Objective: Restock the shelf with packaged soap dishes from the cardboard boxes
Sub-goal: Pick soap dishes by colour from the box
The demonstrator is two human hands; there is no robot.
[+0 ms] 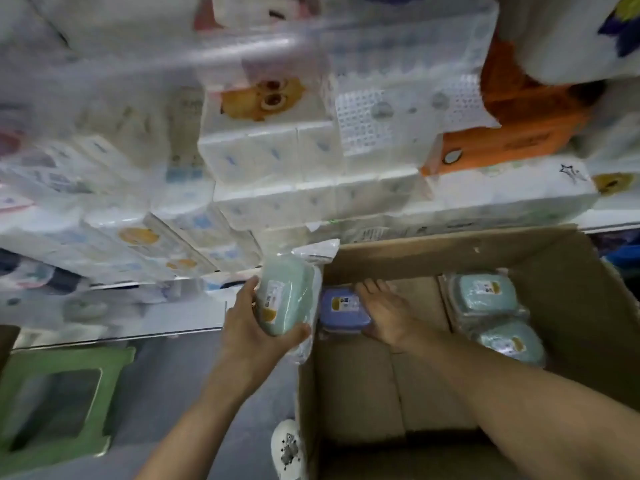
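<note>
Only the head view here, and it's pretty blurry up top. The left hand (254, 327) is wrapped around a mint green packaged soap dish (285, 296), thumb on the near end and fingers along its left side, holding it up just outside the left wall of the cardboard box (568, 268). The plastic wrap sticks out above the dish. The right hand (384, 311) is down inside the box, fingers spread flat against the right side of a purple soap dish (341, 308) sitting in the far left corner. Can't tell if it's actually gripping it or just touching.

Two more green soap dishes (485, 296) are stacked against the right side of the box, still in their wrap. Behind the box, the shelf (609, 221) is packed with white tissue packs (277, 157) and an orange pack (519, 133). A green plastic stool (65, 403) sits on the floor to the left, and a white shoe (287, 448) peeks out by the box's near corner.
</note>
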